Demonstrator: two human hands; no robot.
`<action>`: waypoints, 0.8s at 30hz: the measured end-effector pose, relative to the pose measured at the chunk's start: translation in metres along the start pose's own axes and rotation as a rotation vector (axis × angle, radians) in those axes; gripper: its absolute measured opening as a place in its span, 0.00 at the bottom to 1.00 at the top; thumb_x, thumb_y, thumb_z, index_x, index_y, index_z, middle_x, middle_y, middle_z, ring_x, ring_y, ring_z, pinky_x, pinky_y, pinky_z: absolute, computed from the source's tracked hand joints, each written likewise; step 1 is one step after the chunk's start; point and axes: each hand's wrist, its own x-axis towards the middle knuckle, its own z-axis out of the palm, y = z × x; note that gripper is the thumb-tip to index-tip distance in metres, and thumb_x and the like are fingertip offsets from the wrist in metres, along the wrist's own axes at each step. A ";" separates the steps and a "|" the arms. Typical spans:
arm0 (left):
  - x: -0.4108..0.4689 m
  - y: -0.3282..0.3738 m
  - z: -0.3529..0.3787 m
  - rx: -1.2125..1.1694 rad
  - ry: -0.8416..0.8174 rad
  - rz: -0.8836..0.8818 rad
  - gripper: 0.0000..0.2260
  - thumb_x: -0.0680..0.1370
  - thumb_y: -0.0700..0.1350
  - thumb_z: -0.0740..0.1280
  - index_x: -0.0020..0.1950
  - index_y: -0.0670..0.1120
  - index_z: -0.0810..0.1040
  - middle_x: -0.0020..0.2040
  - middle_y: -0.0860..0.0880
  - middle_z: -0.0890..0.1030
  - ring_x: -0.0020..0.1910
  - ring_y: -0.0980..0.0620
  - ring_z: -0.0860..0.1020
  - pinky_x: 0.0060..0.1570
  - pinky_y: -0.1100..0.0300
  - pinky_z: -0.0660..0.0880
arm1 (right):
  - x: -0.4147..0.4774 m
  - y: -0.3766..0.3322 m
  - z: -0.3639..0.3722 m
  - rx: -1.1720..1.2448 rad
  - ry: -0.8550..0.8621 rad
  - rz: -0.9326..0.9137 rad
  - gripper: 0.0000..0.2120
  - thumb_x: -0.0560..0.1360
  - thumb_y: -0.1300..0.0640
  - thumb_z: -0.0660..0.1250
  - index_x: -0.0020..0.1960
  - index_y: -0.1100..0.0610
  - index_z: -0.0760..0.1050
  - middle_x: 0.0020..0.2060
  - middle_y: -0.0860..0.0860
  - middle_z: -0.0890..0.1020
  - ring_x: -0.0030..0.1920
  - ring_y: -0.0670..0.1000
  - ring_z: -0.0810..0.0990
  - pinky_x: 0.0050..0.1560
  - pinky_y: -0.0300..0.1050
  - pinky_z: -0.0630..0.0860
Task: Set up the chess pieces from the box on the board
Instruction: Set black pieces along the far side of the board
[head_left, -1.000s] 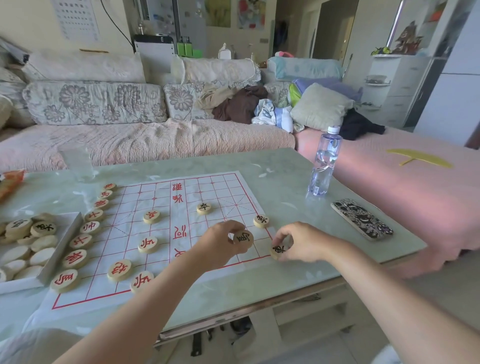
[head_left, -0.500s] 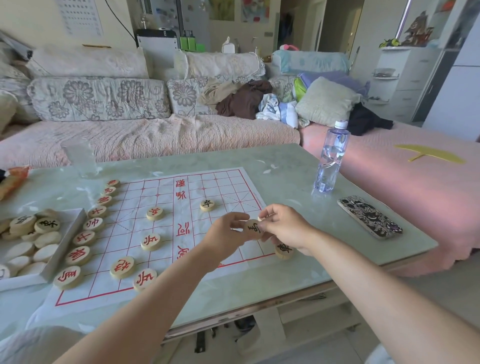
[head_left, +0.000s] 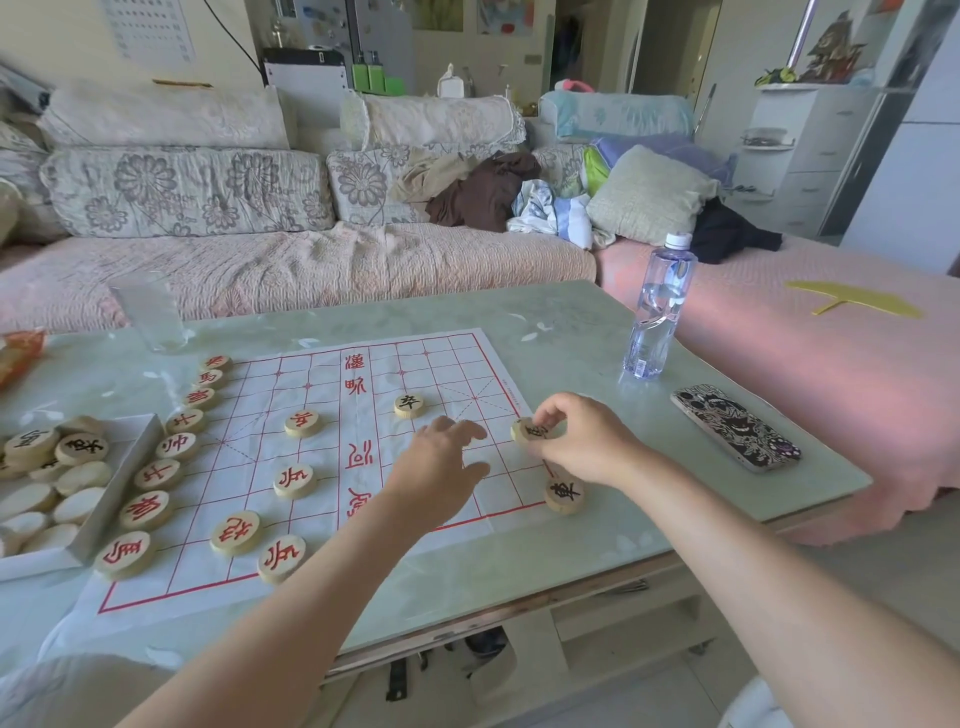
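Observation:
A white paper board (head_left: 322, 415) with red grid lines lies on the table. Red-lettered wooden discs line its left edge, and three more stand in the left half. My right hand (head_left: 587, 441) pinches a black-lettered disc (head_left: 527, 432) at the board's right edge. Another black disc (head_left: 564, 493) lies at the near right corner, and a third (head_left: 409, 405) sits further in. My left hand (head_left: 441, 467) hovers over the board's right half, fingers relaxed, holding nothing. The box (head_left: 119, 478) at the left holds several discs.
A water bottle (head_left: 658, 312) stands at the table's right side, with a patterned phone (head_left: 735, 426) nearer the edge. A clear glass (head_left: 150, 312) stands at the far left. A sofa runs behind the table. The table's front edge is close below the board.
The black disc passed from my left hand to my right hand. My right hand carried it to the board's right edge; my left hand let go and drew back over the board.

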 end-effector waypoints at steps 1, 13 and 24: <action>-0.001 -0.005 0.000 0.133 -0.004 0.053 0.18 0.76 0.54 0.67 0.66 0.55 0.72 0.61 0.52 0.73 0.61 0.50 0.70 0.56 0.56 0.72 | 0.002 0.005 -0.002 -0.071 0.000 0.022 0.13 0.67 0.42 0.75 0.46 0.45 0.76 0.48 0.42 0.79 0.50 0.45 0.79 0.51 0.42 0.75; -0.003 -0.018 0.004 0.261 -0.147 0.054 0.23 0.75 0.60 0.66 0.68 0.55 0.72 0.65 0.50 0.70 0.64 0.49 0.66 0.61 0.51 0.70 | 0.004 0.006 0.006 -0.355 -0.105 0.020 0.06 0.68 0.43 0.71 0.43 0.42 0.77 0.50 0.43 0.76 0.51 0.48 0.78 0.48 0.43 0.71; -0.009 -0.049 -0.036 0.139 0.065 0.024 0.15 0.76 0.55 0.66 0.62 0.54 0.76 0.56 0.51 0.75 0.58 0.50 0.72 0.54 0.54 0.73 | 0.007 -0.083 0.045 -0.213 -0.145 -0.203 0.03 0.75 0.48 0.66 0.46 0.45 0.78 0.44 0.40 0.80 0.48 0.47 0.78 0.44 0.42 0.72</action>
